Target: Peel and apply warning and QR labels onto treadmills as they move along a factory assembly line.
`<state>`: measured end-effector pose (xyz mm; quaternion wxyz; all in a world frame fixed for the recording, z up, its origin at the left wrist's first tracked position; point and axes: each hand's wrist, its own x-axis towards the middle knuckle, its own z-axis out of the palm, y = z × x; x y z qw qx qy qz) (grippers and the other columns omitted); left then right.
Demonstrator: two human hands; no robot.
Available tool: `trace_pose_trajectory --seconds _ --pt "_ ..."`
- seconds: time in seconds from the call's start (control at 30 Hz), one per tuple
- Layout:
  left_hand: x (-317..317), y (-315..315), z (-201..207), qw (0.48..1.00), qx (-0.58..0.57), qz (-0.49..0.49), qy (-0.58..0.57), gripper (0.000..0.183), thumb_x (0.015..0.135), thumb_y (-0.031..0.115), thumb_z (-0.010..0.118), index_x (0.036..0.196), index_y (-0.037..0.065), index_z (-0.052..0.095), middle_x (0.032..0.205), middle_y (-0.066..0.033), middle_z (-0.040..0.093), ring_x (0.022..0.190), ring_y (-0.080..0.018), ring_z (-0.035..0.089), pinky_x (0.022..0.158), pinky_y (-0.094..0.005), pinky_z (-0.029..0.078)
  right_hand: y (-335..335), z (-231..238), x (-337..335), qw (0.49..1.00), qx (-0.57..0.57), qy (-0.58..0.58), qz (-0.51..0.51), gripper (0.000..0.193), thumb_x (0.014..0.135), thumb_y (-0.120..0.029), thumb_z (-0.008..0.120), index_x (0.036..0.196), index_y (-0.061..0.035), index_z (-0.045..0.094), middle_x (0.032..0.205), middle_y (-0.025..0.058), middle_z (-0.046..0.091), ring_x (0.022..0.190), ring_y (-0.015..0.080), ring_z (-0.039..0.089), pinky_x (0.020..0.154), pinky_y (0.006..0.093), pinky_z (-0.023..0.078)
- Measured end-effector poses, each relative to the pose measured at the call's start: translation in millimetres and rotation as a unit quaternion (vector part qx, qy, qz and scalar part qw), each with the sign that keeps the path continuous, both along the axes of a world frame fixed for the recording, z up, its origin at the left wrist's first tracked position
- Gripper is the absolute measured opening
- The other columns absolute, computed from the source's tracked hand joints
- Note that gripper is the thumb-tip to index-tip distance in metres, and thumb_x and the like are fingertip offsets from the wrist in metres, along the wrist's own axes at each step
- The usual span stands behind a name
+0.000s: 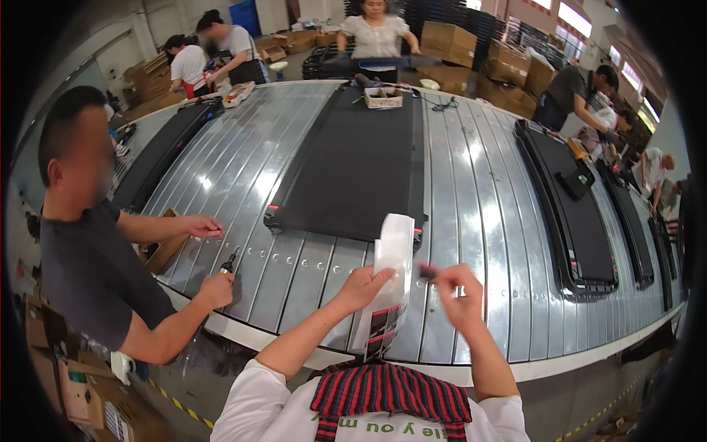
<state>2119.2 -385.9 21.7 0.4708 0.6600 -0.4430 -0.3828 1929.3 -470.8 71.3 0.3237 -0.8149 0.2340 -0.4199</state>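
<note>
My left hand [364,287] grips a tall white sheet [395,254] by its left edge, thumb across the front. Black labels with red edges [384,324] show on the sheet's lower part, close to my chest. To the right of the sheet, my right hand [462,295] pinches a small black-and-red label [426,272], somewhat blurred. Just beyond my hands lies a long black flat treadmill-like deck [346,162] with dark end caps; the sheet overlaps its near right corner.
A co-worker [92,243] on my left holds a dark screwdriver-like tool [230,262] over the metal slat conveyor [471,214]. A parts box [383,98] rests on the deck's far end. More black decks [567,214] lie to the right. Several people work around the conveyor; cartons [449,44] stand behind.
</note>
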Motion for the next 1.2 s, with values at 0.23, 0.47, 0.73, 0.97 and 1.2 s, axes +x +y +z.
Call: trace_pose_trajectory --seconds 0.23,0.47,0.73,0.97,1.2 --pt "-16.7 35.3 77.1 0.945 -0.172 -0.228 0.163 0.034 0.087 0.031 0.052 0.102 0.002 0.059 0.090 -0.0040 0.061 0.085 -0.0086 0.052 0.076 -0.0247 0.042 -50.2 -10.0 -50.3 0.938 0.282 -0.194 -0.058 0.049 0.087 -0.025 0.049 0.128 -0.0045 0.032 0.117 0.0082 0.049 0.104 0.0173 0.047 0.085 0.0298 0.040" --pt "-11.6 14.3 60.0 0.973 -0.124 -0.175 0.087 0.034 0.087 0.032 0.051 0.098 0.001 0.059 0.082 -0.0026 0.062 0.077 -0.0080 0.054 0.067 -0.0240 0.044 -26.8 -27.3 -66.4 0.786 0.493 -0.333 0.168 0.079 0.079 -0.062 0.042 0.130 -0.0023 0.030 0.121 0.0181 0.047 0.111 0.0257 0.047 0.091 0.0376 0.040" --pt "1.5 -3.4 17.0 0.987 -0.062 -0.106 0.105 0.030 0.085 0.028 0.056 0.100 0.002 0.061 0.085 -0.0042 0.063 0.077 -0.0102 0.058 0.069 -0.0242 0.046 -5.7 -32.3 -43.7 0.916 0.378 -0.129 0.023 0.060 0.074 0.006 0.058 0.126 0.0028 0.030 0.091 0.0108 0.063 0.080 0.0144 0.061 0.068 0.0241 0.048" --pt "39.2 -18.0 -32.8 0.984 0.087 -0.083 0.134 0.034 0.078 0.028 0.065 0.101 0.003 0.062 0.092 -0.0079 0.064 0.083 -0.0102 0.058 0.070 -0.0249 0.047 -7.2 -75.5 -18.1 0.947 0.322 -0.009 -0.010 0.054 0.078 0.005 0.056 0.127 -0.0002 0.031 0.084 0.0059 0.061 0.071 0.0066 0.055 0.061 0.0190 0.042" --pt "73.8 -28.1 -61.9 0.904 -0.037 -0.221 -0.364 0.015 0.077 0.025 0.060 0.085 0.013 0.063 0.078 -0.0079 0.059 0.071 -0.0264 0.058 0.061 -0.0355 0.047 -55.9 -136.4 -23.3 0.906 0.391 -0.074 -0.140 0.041 0.081 -0.010 0.059 0.117 -0.0017 0.043 0.077 0.0023 0.058 0.067 0.0061 0.052 0.059 0.0197 0.042"
